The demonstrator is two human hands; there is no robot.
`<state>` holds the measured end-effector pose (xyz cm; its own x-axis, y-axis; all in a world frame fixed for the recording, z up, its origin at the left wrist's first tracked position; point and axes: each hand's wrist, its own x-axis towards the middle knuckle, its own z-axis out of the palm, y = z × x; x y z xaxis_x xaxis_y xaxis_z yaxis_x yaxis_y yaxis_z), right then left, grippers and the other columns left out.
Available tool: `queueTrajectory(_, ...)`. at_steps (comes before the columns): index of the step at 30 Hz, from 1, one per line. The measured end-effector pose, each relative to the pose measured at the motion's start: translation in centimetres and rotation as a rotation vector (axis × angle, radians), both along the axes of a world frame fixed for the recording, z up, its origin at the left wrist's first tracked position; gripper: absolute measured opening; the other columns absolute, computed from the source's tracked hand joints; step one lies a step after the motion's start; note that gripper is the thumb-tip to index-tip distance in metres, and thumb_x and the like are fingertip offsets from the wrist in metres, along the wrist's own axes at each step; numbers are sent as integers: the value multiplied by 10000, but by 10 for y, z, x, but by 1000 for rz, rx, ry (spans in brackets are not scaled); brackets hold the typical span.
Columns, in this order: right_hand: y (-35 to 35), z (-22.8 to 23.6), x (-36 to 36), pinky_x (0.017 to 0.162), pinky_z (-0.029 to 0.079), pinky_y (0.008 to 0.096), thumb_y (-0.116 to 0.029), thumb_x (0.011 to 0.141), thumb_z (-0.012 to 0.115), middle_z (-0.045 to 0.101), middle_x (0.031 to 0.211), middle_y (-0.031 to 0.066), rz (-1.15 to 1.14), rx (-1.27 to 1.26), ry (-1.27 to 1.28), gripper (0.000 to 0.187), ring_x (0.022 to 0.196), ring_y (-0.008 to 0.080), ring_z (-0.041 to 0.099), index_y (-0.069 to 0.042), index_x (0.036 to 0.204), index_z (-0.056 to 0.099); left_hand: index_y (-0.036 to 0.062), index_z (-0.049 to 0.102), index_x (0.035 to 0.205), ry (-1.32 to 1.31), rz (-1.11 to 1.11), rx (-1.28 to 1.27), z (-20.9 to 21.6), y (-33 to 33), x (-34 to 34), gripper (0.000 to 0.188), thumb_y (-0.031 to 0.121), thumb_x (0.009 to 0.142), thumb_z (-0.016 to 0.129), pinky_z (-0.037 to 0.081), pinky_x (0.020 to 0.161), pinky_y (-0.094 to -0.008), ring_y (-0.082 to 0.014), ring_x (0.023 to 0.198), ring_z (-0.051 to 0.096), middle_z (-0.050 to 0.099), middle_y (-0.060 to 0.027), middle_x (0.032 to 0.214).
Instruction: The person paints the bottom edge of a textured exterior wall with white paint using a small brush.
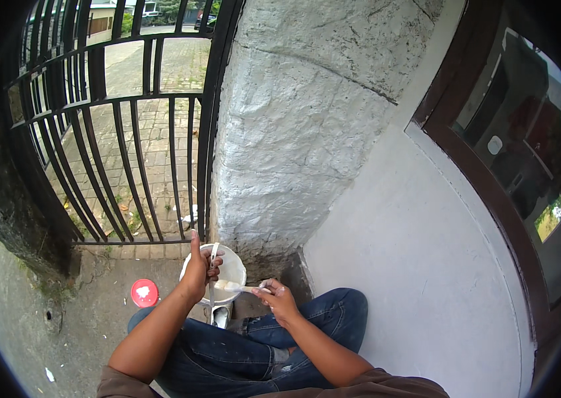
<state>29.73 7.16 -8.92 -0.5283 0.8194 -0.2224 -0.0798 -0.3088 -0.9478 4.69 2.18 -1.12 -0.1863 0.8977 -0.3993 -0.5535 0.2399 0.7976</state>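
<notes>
In the head view, the person sits low on the concrete ground (104, 331), knees bent in blue jeans (194, 355), with both hands over or beside a white bucket (243, 268) that stands in front of them, at the foot of a rough whitewashed wall (287, 139). The left hand (198, 272) is at the bucket's left side, thumb pointing up along the upper end of a slim tool (214, 251); its grip is curled in round this tool, the pale upper end showing above the fingers and a thin, darker part reaching down below them. The right hand (280, 300) is to the right of the bucket's near rim, its grip closed with the fingers drawn in on the pale handle of a second tool, a coated stick (230, 286). The stick points left across the bucket, its far end thick with white matter and close to the slim tool; whether the two touch cannot be told. White smears mark the right fingers. Just below the bucket, near the jeans, is a small pale object (220, 316), too unclear to name. A round red lid (140, 298) with a white blob lies left of the bucket. Beyond stands a black barred gate (136, 166); on the right are a smooth pale wall (420, 265) and a brown-framed window (479, 176).
</notes>
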Motion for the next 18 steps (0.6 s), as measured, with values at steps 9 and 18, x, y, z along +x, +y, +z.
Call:
queueTrajectory(9,-1,-16,10,590,375,193,-130,1014,678,587,826,-51,200,-71,-92,278,700,23,488,-62,1278,627,98,578,1002,32,-41,-57,-9,14,6,923,963,867,284,259,568,-264,-77,576,301,429,61,730)
queueTrajectory(18,-5,-43,-10,559,351,219,-226,1056,635,591,758,-35,263,-118,42,286,620,35,471,-61,1290,644,98,575,992,27,-8,-64,-23,10,0,898,956,863,344,272,528,-265,-76,519,321,439,65,685)
